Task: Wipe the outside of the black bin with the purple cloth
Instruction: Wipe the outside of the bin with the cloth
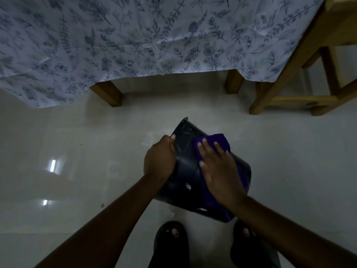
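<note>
Right hand (218, 171) on purple cloth (216, 140) (bin-side)

The flat right hand (218, 169) covers the middle of the folded purple cloth (214, 142). The tipped black plastic bin (185, 171) hides its own mouth and underside; both forearms leave the frame's bottom edge.

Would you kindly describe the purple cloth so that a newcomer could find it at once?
Start at the pale tiled floor in front of the table draped in a floral tablecloth. A black bin lies tipped there, steadied by the left hand. The purple cloth lies under the flat right hand, the only vivid colour here.
</note>
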A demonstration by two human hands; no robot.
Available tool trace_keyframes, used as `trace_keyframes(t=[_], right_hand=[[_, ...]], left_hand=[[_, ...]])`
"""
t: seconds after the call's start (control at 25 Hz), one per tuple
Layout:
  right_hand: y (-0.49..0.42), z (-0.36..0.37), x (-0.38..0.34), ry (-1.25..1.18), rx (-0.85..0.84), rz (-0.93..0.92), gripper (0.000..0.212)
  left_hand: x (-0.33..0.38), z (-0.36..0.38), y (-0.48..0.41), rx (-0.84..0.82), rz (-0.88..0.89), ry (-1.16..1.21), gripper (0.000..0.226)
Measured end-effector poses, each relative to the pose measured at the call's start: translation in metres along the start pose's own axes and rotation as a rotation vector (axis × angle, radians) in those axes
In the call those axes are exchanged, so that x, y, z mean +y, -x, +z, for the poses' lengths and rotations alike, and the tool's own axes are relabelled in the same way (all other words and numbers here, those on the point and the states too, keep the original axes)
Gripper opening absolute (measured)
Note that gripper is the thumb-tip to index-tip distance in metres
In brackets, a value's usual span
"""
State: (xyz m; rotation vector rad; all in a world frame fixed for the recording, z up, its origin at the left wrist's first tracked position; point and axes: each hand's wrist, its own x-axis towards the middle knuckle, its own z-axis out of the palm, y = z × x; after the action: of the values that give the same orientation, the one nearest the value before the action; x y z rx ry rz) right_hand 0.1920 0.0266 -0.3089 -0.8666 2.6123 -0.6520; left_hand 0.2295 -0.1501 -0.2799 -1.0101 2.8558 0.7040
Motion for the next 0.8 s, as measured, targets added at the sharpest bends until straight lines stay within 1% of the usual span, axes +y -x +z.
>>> trace_keyframes(t=[0.04, 0.08, 0.12, 0.2, 0.24, 0.28, 0.32, 0.36, 0.4, 0.44, 0.48, 0.52, 0.56, 0.64, 0.76, 0.8], right_hand=[[0.005, 0.001, -0.005, 0.027, 0.025, -0.045, 0.053], [-0.003, 0.000, -0.003, 0.012, 0.041, -0.071, 0.053], [-0.019, -0.003, 0.004, -0.034, 0.036, -0.061, 0.053], [-0.056, -0.008, 0.024, -0.152, -0.074, 0.011, 0.051], [-0.070, -0.007, 0.035, -0.196, -0.153, 0.047, 0.049], [-0.077, -0.005, 0.041, -0.217, -0.229, 0.097, 0.048], [-0.076, -0.004, 0.044, -0.223, -0.262, 0.131, 0.047], [-0.068, -0.002, 0.044, -0.235, -0.235, 0.133, 0.047], [-0.053, 0.000, 0.040, -0.223, -0.163, 0.116, 0.046], [-0.031, 0.002, 0.030, -0.163, -0.077, 0.071, 0.047], [-0.006, 0.005, 0.019, -0.064, -0.028, 0.003, 0.050], [0.018, 0.006, 0.008, 0.030, -0.005, -0.051, 0.052], [0.030, 0.008, 0.000, 0.069, 0.014, -0.089, 0.053], [0.010, 0.003, 0.003, 0.051, 0.018, -0.130, 0.053], [-0.047, -0.011, 0.024, -0.144, -0.056, 0.027, 0.049], [-0.047, -0.012, 0.029, -0.166, -0.041, 0.069, 0.049]], left_hand=[[0.005, 0.000, -0.007, -0.011, 0.005, -0.004, 0.041], [0.009, -0.002, -0.012, -0.037, 0.009, 0.053, 0.040], [0.013, -0.005, -0.012, -0.097, 0.009, 0.167, 0.037], [0.008, -0.015, -0.002, -0.261, 0.004, 0.419, 0.028], [0.000, -0.019, 0.011, -0.306, -0.003, 0.485, 0.029], [-0.008, -0.021, 0.025, -0.309, -0.016, 0.496, 0.031], [-0.013, -0.020, 0.034, -0.278, -0.023, 0.477, 0.029], [-0.015, -0.018, 0.034, -0.236, -0.027, 0.448, 0.026], [-0.013, -0.016, 0.026, -0.203, -0.032, 0.407, 0.023], [-0.008, -0.015, 0.013, -0.193, -0.036, 0.371, 0.023], [-0.001, -0.013, -0.002, -0.199, -0.038, 0.344, 0.023], [0.005, -0.012, -0.014, -0.215, -0.032, 0.327, 0.025], [0.009, -0.010, -0.023, -0.221, -0.010, 0.316, 0.026], [0.010, -0.006, -0.028, -0.229, 0.020, 0.293, 0.028], [0.009, -0.004, -0.031, -0.231, 0.013, 0.265, 0.029], [0.009, -0.004, -0.033, -0.225, 0.006, 0.257, 0.028]])
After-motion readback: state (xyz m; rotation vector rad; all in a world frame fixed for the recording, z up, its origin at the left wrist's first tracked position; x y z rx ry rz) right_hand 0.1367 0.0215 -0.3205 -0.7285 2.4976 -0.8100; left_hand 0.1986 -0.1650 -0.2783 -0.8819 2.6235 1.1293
